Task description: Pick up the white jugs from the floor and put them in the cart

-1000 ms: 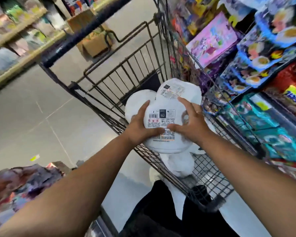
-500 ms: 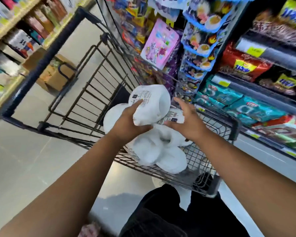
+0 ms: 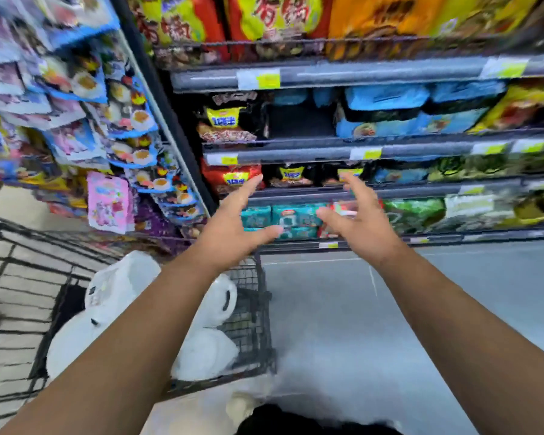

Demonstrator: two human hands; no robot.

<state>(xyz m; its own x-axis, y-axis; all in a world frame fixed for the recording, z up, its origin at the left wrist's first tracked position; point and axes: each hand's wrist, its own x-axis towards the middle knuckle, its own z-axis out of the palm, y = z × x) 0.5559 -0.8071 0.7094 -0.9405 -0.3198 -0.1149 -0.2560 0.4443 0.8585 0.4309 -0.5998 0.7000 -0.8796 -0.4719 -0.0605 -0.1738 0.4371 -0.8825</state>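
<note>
In the head view, we see that a second ago both hands were on a jug over the cart, and half a second ago the left one alone was setting it on the pile. Now the left hand [image 3: 233, 229] and the right hand [image 3: 363, 229] are both empty, fingers spread, raised in front of the shelves [image 3: 327, 149] and clear of the cart [image 3: 258, 334]. The view has swung right, away from the cart and toward the aisle floor [image 3: 358, 324].

We judge that this jug is placed and the hands are free for another.

The jugs [image 3: 120, 287] lie heaped in the cart, at lower left, touching one another and the wire wall.

Much is hard to read. Our left forearm crosses the pile, so we cannot count the jugs. The frame is smeared by motion and the shelf packets are blurred. A pale shape by the bottom edge may be a jug on the floor; we cannot tell. The cart is cut off at the left.
</note>
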